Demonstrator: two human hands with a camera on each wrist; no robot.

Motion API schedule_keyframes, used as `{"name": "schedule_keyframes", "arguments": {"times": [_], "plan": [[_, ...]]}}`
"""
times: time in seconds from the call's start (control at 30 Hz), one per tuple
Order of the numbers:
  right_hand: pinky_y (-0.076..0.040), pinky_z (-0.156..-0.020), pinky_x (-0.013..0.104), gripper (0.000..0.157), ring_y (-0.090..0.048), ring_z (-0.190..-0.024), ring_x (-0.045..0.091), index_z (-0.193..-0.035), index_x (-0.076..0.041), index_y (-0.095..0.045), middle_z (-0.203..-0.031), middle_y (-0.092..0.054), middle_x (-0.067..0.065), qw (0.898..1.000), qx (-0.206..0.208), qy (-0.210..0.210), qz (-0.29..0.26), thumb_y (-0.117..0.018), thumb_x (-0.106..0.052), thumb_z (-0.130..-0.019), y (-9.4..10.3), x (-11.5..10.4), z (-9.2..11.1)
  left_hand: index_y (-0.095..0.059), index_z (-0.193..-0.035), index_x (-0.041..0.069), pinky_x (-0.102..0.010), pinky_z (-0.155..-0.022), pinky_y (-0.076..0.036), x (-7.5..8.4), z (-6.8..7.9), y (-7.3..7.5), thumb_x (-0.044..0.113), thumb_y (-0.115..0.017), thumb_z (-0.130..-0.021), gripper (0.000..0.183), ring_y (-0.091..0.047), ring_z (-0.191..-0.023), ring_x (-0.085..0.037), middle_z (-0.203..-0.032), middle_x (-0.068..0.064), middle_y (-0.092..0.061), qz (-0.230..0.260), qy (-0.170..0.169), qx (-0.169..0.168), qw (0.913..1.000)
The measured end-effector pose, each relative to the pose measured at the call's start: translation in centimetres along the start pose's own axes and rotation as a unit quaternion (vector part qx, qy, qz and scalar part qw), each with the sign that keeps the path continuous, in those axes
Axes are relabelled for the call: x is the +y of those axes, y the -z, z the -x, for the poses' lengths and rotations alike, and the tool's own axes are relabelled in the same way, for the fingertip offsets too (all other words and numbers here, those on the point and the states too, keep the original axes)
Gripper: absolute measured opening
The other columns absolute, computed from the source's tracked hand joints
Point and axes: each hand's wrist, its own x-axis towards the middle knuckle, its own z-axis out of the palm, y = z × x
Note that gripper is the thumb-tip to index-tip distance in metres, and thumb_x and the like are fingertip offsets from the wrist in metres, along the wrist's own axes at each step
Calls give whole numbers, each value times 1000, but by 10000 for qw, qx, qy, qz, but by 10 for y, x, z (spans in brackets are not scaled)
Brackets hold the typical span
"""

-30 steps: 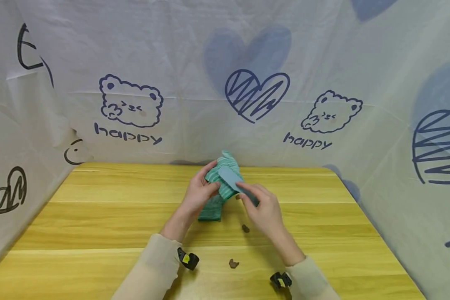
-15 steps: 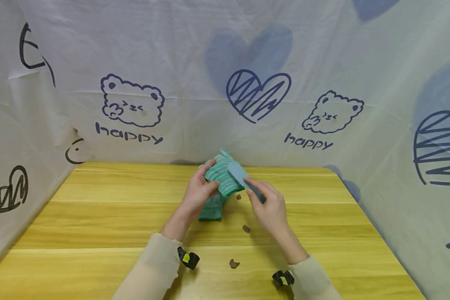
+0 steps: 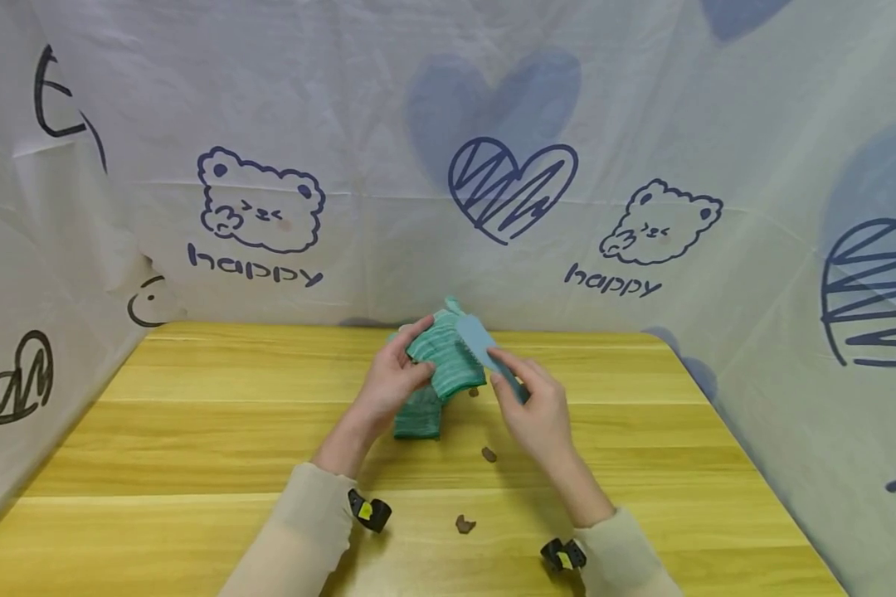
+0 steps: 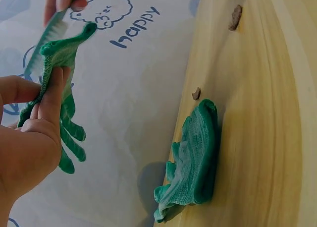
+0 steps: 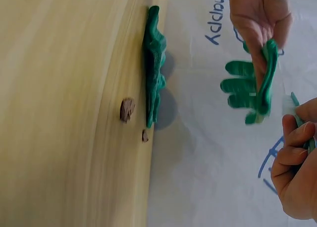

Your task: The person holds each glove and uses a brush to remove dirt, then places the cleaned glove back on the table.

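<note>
My left hand (image 3: 390, 377) pinches a green striped knit glove (image 3: 451, 365) near its cuff, thumb on the near face. In the right wrist view the held glove's fingers (image 5: 240, 85) hang in the air above the table. My right hand (image 3: 543, 414) grips the handle of a light blue brush (image 3: 476, 338), its head at the glove's right edge. White bristles (image 4: 58, 31) show in the left wrist view, facing the glove; whether they touch it I cannot tell. A second green glove (image 4: 193, 160) lies on the table beneath, partly hidden in the head view.
Brown crumbly lumps lie on the wooden table (image 3: 231, 448): one near the front (image 3: 465, 524), another further back (image 3: 489, 454), and a small one (image 3: 474, 392) by the gloves. A printed white cloth (image 3: 388, 249) hangs behind the table's far edge.
The brush has moved right, from across the held glove's middle to its right edge, together with my right hand. My left hand keeps its hold, and the glove has tilted slightly.
</note>
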Motion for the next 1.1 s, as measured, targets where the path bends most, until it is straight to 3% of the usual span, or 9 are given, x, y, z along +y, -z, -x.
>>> {"name": "schedule_keyframes", "arguments": {"times": [0.17,0.4,0.8,1.03,1.1], "plan": [[-47,-62,26,35,-60,-81,19,-129,-9,-74,-107,-74,12,9996,-148,236,-74,-74,-5,-95,-6,-8,3,-39,-162,13,-23,-51,-30,0,2,-3,-7,-54,-96,70,-24,-44,-8,-52,7,-27,-203,-23,-155,9997],[-43,-59,26,35,-56,-75,15,-131,-11,-73,-106,-73,8,9990,-386,229,4,-72,-6,-97,-15,-11,8,-38,-162,14,-23,-52,-30,-3,2,-7,-6,-54,-97,69,-25,-45,-8,-53,7,-27,-74,79,-193,9998],[-51,-62,32,35,-62,-80,16,-131,-13,-74,-106,-74,8,9990,-357,171,195,-73,-8,-97,-14,-2,7,-39,-161,13,-24,-57,-39,-5,1,-8,-7,-55,-97,70,-27,-44,-6,-53,8,-27,83,190,-76,9998],[-50,-64,30,34,-63,-81,16,-131,-14,-74,-103,-74,7,9993,-255,128,246,-73,-9,-97,-11,-1,5,-36,-162,10,-21,-62,-46,-4,2,-9,-8,-53,-97,70,-38,-52,-5,-83,3,-54,409,119,-176,9989],[-49,-63,28,35,-63,-80,16,-131,-13,-74,-102,-74,7,9994,-221,135,250,-74,-9,-96,-10,0,5,-36,-162,11,-21,-61,-45,-4,2,-9,-8,-53,-98,70,-37,-51,-6,-78,2,-51,407,107,-179,9990]]}}
